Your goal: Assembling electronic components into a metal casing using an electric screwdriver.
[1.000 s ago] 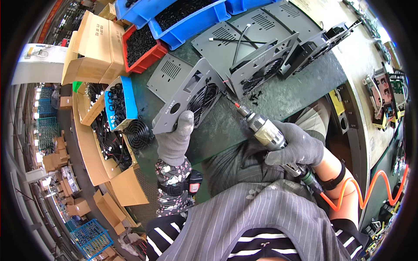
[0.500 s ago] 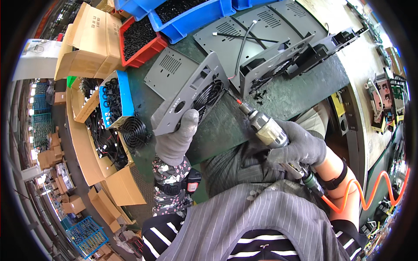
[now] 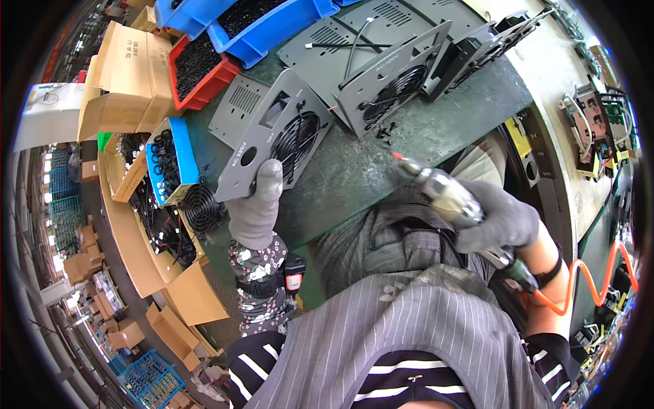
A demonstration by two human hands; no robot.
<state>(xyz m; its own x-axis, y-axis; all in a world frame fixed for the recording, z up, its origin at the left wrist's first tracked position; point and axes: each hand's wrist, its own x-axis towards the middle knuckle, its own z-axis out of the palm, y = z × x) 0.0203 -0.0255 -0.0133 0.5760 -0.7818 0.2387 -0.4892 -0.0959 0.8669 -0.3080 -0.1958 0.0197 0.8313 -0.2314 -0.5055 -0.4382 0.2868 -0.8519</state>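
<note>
Grey metal fan panel (image 3: 272,140) clamped by left hand (image 3: 257,208); silver pneumatic screwdriver (image 3: 446,194) gripped by right hand (image 3: 501,221) at 4 o'clock, lifted clear; fastening apparently unfinished.

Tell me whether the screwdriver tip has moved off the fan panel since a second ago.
Yes. The screwdriver tip has pulled back toward the person, away from the fan panel, over the green bench.

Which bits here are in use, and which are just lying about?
In use:
- left hand holding the grey fan panel
- right hand holding the air screwdriver

Lying about:
- second fan panel
- red bin
- blue bin
- cardboard boxes
- loose fan
</note>
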